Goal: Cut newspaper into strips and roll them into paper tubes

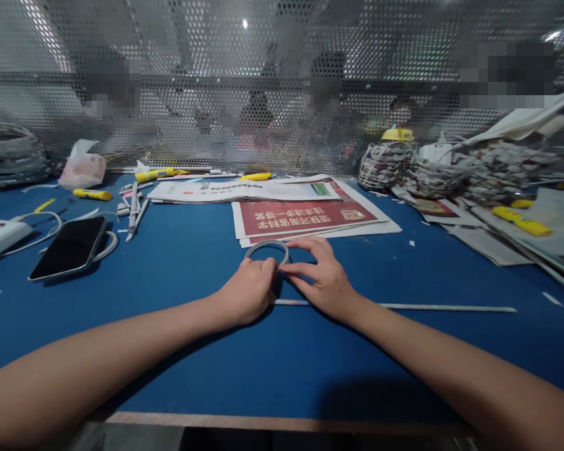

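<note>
A thin pale ring (284, 249), which looks like rolled paper, stands up between my hands over the middle of the blue table. My left hand (249, 289) is closed around its lower left part, the fingers curled out of sight. With thumb and fingertips, my right hand (323, 275) pinches the ring's right side close to the left hand. A long thin paper stick (446, 307) runs from beside my left hand to the right, passing beneath my right wrist. Whether it joins the ring is hidden.
Folded newspapers (310, 216) lie beyond my hands. To the left are a phone (70, 247), a white device with a cable (2, 238), paper rolls (134, 210) and glue sticks (92, 194). Woven paper baskets (385, 166) stand at the right, before a perforated metal screen (282, 125).
</note>
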